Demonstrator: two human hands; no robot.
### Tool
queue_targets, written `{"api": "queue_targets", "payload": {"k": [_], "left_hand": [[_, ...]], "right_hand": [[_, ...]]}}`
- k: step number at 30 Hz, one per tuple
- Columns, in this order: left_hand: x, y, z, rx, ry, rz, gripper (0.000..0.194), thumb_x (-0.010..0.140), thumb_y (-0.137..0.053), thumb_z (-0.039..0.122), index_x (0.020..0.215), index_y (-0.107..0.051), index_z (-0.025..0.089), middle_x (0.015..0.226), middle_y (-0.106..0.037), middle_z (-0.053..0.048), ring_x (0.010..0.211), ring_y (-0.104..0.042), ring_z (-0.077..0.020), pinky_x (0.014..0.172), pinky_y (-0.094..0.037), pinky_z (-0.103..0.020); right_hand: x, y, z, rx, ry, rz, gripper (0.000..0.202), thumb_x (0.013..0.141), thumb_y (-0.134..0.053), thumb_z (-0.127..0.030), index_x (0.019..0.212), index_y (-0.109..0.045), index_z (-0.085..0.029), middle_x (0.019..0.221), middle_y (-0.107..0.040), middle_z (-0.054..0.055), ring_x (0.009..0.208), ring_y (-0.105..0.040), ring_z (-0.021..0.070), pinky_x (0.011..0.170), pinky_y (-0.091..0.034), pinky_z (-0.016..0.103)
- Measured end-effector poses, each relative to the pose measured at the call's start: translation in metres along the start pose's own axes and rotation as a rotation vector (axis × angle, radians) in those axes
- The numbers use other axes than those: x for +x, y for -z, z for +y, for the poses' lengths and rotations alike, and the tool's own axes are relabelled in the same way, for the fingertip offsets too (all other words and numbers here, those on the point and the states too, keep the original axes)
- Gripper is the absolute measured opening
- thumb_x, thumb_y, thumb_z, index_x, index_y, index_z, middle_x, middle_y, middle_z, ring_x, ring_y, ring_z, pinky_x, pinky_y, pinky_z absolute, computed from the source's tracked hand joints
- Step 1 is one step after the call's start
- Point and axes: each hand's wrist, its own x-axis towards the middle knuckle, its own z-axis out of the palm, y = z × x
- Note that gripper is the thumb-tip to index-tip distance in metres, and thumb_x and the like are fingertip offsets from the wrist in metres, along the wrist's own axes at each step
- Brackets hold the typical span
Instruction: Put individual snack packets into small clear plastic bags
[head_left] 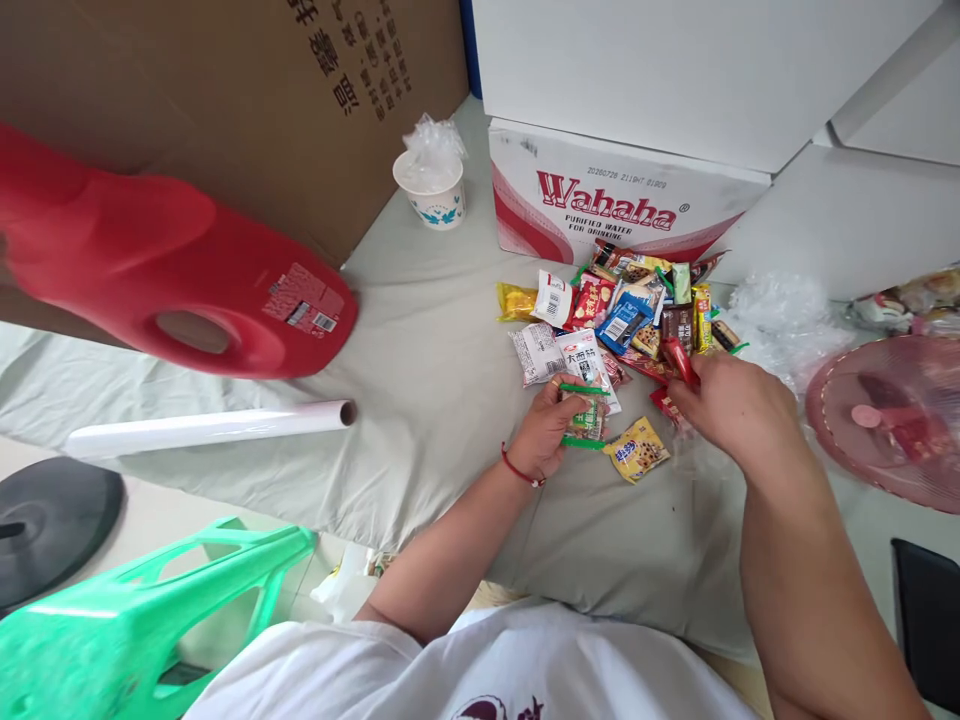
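While the left hand (pixel 546 428), a red cord (pixel 525 468) about its wrist, grasped a green-edged packet (pixel 585 416) between thumb and fingers, the right hand (pixel 739 400) pinched a slim red packet (pixel 679 362) at the near right side of the snack heap (pixel 622 315). The green-edged packet lay at the heap's near edge, just below a white packet (pixel 587 362). Between the two hands a yellow cookie packet (pixel 637 450) rested on the grey cloth (pixel 435 400), apart from the heap.

Farther out, the heap, made up of blue, red, yellow and brown wrappers, sat directly before a white-and-red Wahaha carton (pixel 622 195). To its right were crumpled clear plastic (pixel 787 315) and a round pink translucent container (pixel 840 430), with something red showing through its wall. A paper cup (pixel 430 195) stuffed with clear plastic stood left of the carton, near a large brown box (pixel 187 110). At the left, a large red jug (pixel 172 270) appeared above a white roll (pixel 210 425); a green stool (pixel 112 630) occupied the lower left corner, beyond the cloth's edge.
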Motion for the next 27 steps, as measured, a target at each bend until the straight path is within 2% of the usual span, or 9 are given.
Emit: {"api": "queue_targets", "payload": {"k": [3, 7, 11, 15, 17, 20, 23, 25, 27], "left_hand": [[-0.001, -0.001, 0.005, 0.041, -0.015, 0.041, 0.041, 0.063, -0.076, 0.020, 0.098, -0.054, 0.022, 0.087, -0.071, -0.001, 0.078, -0.075, -0.0220, 0.065, -0.063, -0.035], [-0.005, 0.000, 0.016, 0.092, -0.100, 0.192, 0.041, 0.065, -0.072, 0.020, 0.103, -0.056, 0.021, 0.088, -0.072, -0.002, 0.079, -0.075, -0.0223, 0.062, -0.062, -0.033], [-0.009, 0.006, 0.023, 0.079, -0.197, 0.277, 0.042, 0.067, -0.074, 0.021, 0.105, -0.054, 0.022, 0.086, -0.071, -0.001, 0.077, -0.074, -0.0202, 0.067, -0.061, -0.034], [-0.020, 0.017, 0.017, 0.084, -0.240, 0.334, 0.043, 0.071, -0.077, 0.024, 0.106, -0.052, 0.023, 0.090, -0.071, 0.000, 0.072, -0.071, -0.0164, 0.069, -0.060, -0.033], [-0.028, 0.022, 0.012, 0.087, -0.264, 0.333, 0.044, 0.072, -0.079, 0.028, 0.107, -0.052, 0.024, 0.093, -0.070, 0.000, 0.069, -0.069, -0.0148, 0.068, -0.059, -0.032], [-0.042, 0.027, 0.006, 0.088, -0.275, 0.273, 0.044, 0.072, -0.083, 0.031, 0.105, -0.055, 0.023, 0.092, -0.071, 0.000, 0.069, -0.069, -0.0145, 0.067, -0.057, -0.030], [-0.057, 0.031, 0.005, 0.083, -0.223, 0.195, 0.043, 0.070, -0.087, 0.031, 0.101, -0.059, 0.022, 0.092, -0.073, 0.000, 0.071, -0.071, -0.0156, 0.065, -0.056, -0.028], [-0.064, 0.033, 0.005, 0.057, -0.153, 0.148, 0.046, 0.069, -0.089, 0.032, 0.102, -0.059, 0.022, 0.096, -0.074, -0.002, 0.071, -0.072, -0.0167, 0.066, -0.057, -0.030], [-0.068, 0.035, 0.005, 0.021, -0.105, 0.125, 0.050, 0.069, -0.091, 0.034, 0.105, -0.058, 0.023, 0.099, -0.075, -0.002, 0.072, -0.073, -0.0173, 0.069, -0.059, -0.032]], "right_hand": [[0.024, -0.009, -0.007, -0.029, 0.098, -0.023, 0.041, 0.100, -0.046, -0.042, 0.123, -0.069, -0.019, 0.121, -0.069, 0.017, 0.099, -0.070, 0.0313, 0.069, -0.045, 0.033], [0.041, -0.029, -0.022, -0.053, 0.173, -0.094, 0.043, 0.097, -0.050, -0.034, 0.135, -0.062, -0.018, 0.123, -0.070, 0.020, 0.103, -0.071, 0.0337, 0.072, -0.048, 0.035], [0.028, -0.027, -0.009, -0.090, 0.092, -0.201, 0.035, 0.092, -0.057, -0.035, 0.118, -0.070, -0.014, 0.107, -0.074, 0.021, 0.098, -0.072, 0.0348, 0.070, -0.047, 0.035], [0.009, -0.012, 0.009, -0.031, 0.001, -0.120, 0.039, 0.091, -0.054, -0.048, 0.106, -0.071, -0.016, 0.099, -0.075, 0.017, 0.087, -0.071, 0.0307, 0.064, -0.041, 0.033], [0.008, -0.010, 0.000, 0.051, 0.038, -0.076, 0.040, 0.093, -0.052, -0.052, 0.105, -0.070, -0.018, 0.094, -0.075, 0.014, 0.083, -0.070, 0.0279, 0.063, -0.039, 0.031], [0.016, -0.017, -0.035, 0.106, 0.155, -0.010, 0.042, 0.097, -0.052, -0.053, 0.113, -0.067, -0.018, 0.102, -0.075, 0.014, 0.091, -0.070, 0.0276, 0.067, -0.041, 0.030], [0.027, -0.026, -0.066, 0.058, 0.243, 0.042, 0.037, 0.097, -0.056, -0.042, 0.122, -0.063, -0.015, 0.113, -0.073, 0.018, 0.104, -0.070, 0.0294, 0.075, -0.044, 0.030], [0.030, -0.029, -0.067, 0.044, 0.249, -0.001, 0.034, 0.096, -0.057, -0.036, 0.122, -0.064, -0.015, 0.110, -0.074, 0.018, 0.102, -0.071, 0.0294, 0.074, -0.044, 0.030], [0.027, -0.026, -0.053, 0.045, 0.200, -0.073, 0.032, 0.095, -0.055, -0.037, 0.117, -0.067, -0.017, 0.105, -0.075, 0.017, 0.095, -0.071, 0.0294, 0.070, -0.042, 0.031]]}}
